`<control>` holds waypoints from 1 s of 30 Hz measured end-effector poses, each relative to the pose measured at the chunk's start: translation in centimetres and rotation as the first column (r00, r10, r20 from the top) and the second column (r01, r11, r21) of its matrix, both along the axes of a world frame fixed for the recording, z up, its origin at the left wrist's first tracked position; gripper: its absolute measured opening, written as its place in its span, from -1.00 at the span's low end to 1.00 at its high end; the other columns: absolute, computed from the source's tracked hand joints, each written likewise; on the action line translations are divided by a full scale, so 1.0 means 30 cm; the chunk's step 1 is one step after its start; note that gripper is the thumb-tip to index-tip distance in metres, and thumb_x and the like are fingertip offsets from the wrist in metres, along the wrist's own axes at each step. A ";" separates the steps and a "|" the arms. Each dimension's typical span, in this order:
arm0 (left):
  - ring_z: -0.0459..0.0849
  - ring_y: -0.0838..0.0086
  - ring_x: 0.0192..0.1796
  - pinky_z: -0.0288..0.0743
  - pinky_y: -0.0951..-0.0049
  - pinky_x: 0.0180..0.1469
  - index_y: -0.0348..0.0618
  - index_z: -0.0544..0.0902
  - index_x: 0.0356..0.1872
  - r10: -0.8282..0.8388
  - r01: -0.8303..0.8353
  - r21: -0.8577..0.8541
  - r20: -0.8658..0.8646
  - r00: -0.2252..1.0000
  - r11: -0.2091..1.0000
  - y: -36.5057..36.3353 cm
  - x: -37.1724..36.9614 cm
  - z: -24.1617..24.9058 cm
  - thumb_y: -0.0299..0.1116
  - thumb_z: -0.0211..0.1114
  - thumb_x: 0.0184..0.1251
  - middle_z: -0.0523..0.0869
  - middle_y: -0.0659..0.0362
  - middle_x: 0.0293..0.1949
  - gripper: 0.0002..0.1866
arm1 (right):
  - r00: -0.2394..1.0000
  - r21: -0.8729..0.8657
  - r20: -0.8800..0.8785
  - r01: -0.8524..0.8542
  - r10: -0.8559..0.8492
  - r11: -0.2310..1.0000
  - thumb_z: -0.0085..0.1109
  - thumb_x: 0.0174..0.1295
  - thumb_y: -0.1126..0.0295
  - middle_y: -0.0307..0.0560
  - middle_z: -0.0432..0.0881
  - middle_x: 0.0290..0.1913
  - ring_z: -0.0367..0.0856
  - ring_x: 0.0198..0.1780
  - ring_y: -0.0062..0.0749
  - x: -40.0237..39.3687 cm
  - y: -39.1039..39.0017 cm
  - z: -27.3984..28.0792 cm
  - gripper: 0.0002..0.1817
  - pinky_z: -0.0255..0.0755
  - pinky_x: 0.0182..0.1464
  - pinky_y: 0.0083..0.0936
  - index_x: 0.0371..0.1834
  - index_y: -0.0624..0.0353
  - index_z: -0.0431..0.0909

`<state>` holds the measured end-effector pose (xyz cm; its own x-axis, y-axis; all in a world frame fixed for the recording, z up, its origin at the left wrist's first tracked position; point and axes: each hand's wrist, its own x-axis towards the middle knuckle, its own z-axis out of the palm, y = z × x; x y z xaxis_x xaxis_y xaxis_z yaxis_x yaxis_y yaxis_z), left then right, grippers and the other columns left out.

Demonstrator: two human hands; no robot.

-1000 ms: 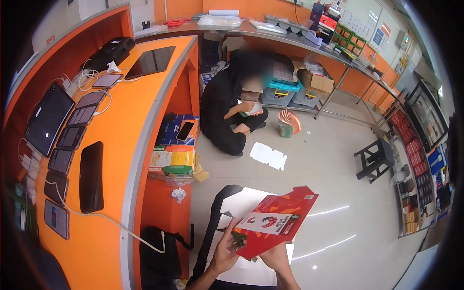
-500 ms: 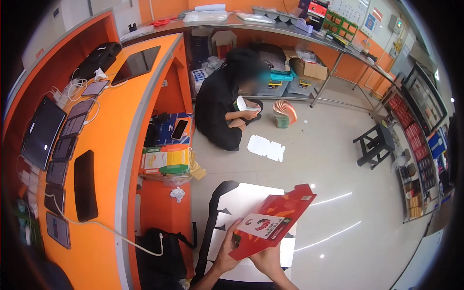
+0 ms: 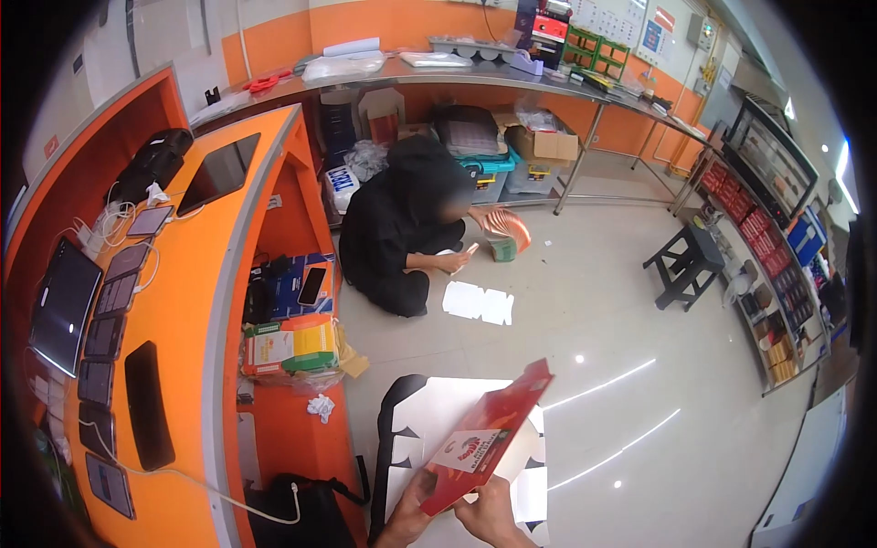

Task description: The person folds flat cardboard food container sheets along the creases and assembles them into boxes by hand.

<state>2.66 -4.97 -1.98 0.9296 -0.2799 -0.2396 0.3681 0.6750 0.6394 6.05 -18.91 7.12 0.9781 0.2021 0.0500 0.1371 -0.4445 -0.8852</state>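
Note:
Both my hands hold a flat red printed carton [image 3: 489, 429] with a white label, tilted nearly edge-on over a white sheet [image 3: 438, 411] with black edges below me. My left hand [image 3: 406, 521] grips its lower left corner. My right hand [image 3: 493, 516] holds its bottom edge. Only the fingers of both hands show at the frame's bottom.
A person in black [image 3: 397, 224] sits on the floor ahead, beside a flat white carton [image 3: 478, 302] and a fanned stack of cartons [image 3: 507, 228]. An orange counter [image 3: 196, 301] with tablets and phones runs along my left. A black stool [image 3: 683, 265] and product shelves [image 3: 767, 274] are at right.
The red carton has turned from face-up to nearly edge-on and sits lower in view. My view has shifted. The seated person has lowered a hand toward the floor.

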 end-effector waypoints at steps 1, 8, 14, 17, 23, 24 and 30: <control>0.31 0.29 0.46 0.33 0.20 0.42 -0.21 0.08 0.52 -0.049 0.052 0.100 -0.039 0.998 0.994 -0.006 -0.012 -0.005 -0.61 0.32 0.31 0.33 0.05 0.42 -0.18 | 1.000 -0.023 0.018 0.012 -0.011 1.000 0.34 0.02 0.55 0.09 0.72 -0.20 0.75 -0.29 -0.02 -0.001 -0.005 -0.017 -0.69 0.65 -0.26 -0.28 -0.11 0.23 0.68; 0.46 0.37 0.35 0.37 0.32 0.38 -0.25 0.17 0.47 0.205 -0.224 0.090 0.182 0.962 0.970 -0.044 0.005 0.005 -0.37 0.51 0.21 0.50 0.07 0.29 -0.12 | 0.994 0.001 -0.001 -0.113 0.113 0.994 0.45 0.06 0.39 0.06 0.62 0.17 0.58 0.20 -0.05 -0.050 -0.041 -0.109 -0.51 0.46 0.19 -0.12 0.11 0.16 0.60; 0.53 0.40 0.31 0.44 0.32 0.34 -0.29 0.24 0.42 0.204 -0.199 0.069 -0.086 0.975 0.978 -0.003 -0.019 0.106 -0.42 0.53 0.15 0.55 0.06 0.25 -0.16 | 0.869 0.729 -0.444 0.208 0.219 0.652 0.43 0.16 0.30 0.04 0.56 0.21 0.57 0.21 -0.15 -0.126 -0.044 -0.157 -0.42 0.49 0.16 -0.23 0.26 0.14 0.49; 0.54 0.38 0.30 0.48 0.34 0.31 -0.31 0.28 0.40 0.219 -0.223 0.093 0.058 0.974 0.970 0.002 -0.035 0.049 -0.50 0.52 0.13 0.57 0.07 0.22 -0.19 | 0.936 0.576 -0.284 -0.007 0.208 0.818 0.45 0.16 0.27 0.03 0.54 0.24 0.55 0.24 -0.15 -0.142 -0.065 -0.254 -0.37 0.47 0.21 -0.20 0.30 0.13 0.46; 0.51 0.37 0.32 0.47 0.30 0.33 -0.33 0.30 0.40 0.181 -0.180 0.061 -0.006 0.983 0.982 0.007 -0.039 0.038 -0.60 0.48 0.14 0.52 0.05 0.30 -0.22 | 0.979 0.450 -0.109 -0.105 0.171 0.887 0.46 0.12 0.28 0.04 0.57 0.19 0.58 0.21 -0.14 -0.125 -0.066 -0.253 -0.41 0.48 0.18 -0.21 0.24 0.15 0.50; 0.51 0.38 0.33 0.47 0.30 0.33 -0.33 0.28 0.42 0.152 -0.152 0.004 -0.020 0.988 0.988 0.009 -0.042 0.035 -0.60 0.48 0.14 0.51 0.05 0.31 -0.20 | 0.980 0.450 -0.107 -0.103 0.168 0.887 0.46 0.12 0.28 0.04 0.57 0.19 0.58 0.21 -0.14 -0.118 -0.058 -0.232 -0.41 0.48 0.18 -0.21 0.24 0.15 0.50; 0.58 0.39 0.27 0.50 0.37 0.29 -0.35 0.27 0.43 0.227 -0.226 0.023 -0.030 0.973 0.974 -0.019 -0.027 0.055 -0.58 0.52 0.10 0.55 0.06 0.28 -0.15 | 0.991 -0.028 0.000 -0.133 0.133 0.991 0.37 0.11 0.42 0.03 0.67 -0.04 0.67 0.00 -0.08 -0.021 -0.038 -0.039 -0.58 0.54 0.01 -0.19 0.07 0.20 0.57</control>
<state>1.85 -5.53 -0.34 0.9600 -0.0579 -0.2740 0.2278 0.7307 0.6435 5.43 -20.05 5.95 0.9422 0.3321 0.0447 0.1988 -0.4465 -0.8724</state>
